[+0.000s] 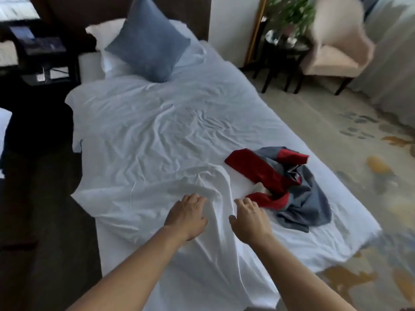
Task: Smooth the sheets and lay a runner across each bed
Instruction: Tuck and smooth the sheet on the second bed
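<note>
A wrinkled white sheet [146, 135] covers the bed, with a raised fold running down toward the foot. My left hand [187, 217] rests on the sheet just left of that fold, fingers curled into the cloth. To the right of the fold, my right hand [249, 217] lies palm down with its fingers spread slightly. A crumpled red and grey-blue runner [289, 187] is bunched on the bed, just right of my right hand and not touching it.
A blue cushion [148, 41] leans on white pillows [105, 34] at the headboard. A dark nightstand [42, 59] stands at the left. A beige armchair [336, 52] and a small dark side table [280, 61] stand on the patterned carpet at the right.
</note>
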